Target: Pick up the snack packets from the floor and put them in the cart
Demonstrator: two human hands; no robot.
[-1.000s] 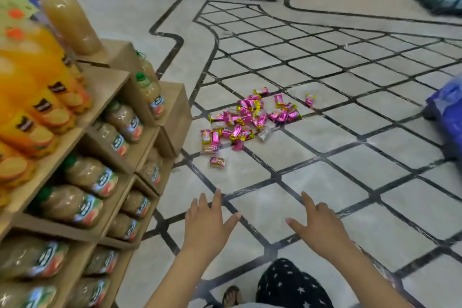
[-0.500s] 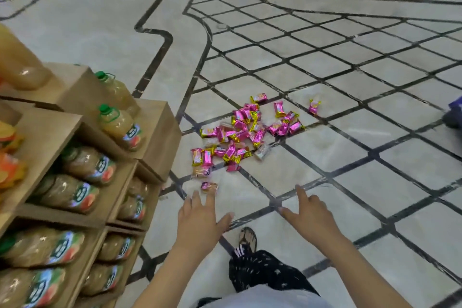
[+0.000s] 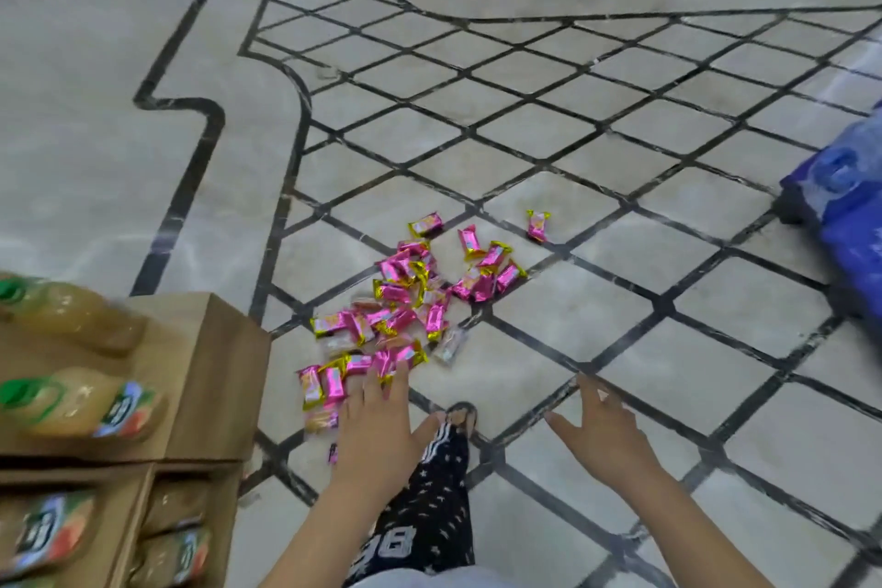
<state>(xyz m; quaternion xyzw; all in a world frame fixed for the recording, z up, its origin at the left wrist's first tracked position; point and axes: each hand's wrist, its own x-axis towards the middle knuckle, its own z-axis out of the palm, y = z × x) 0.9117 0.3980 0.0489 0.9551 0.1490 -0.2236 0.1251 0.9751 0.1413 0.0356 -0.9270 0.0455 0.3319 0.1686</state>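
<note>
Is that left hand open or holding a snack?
Open: the left hand has straight fingers spread over the snack packets, gripping none.

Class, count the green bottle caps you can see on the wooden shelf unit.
2. The upper green cap is at the left edge; the lower green cap lies below it, nearer the camera. The lower bottles hide theirs.
</note>
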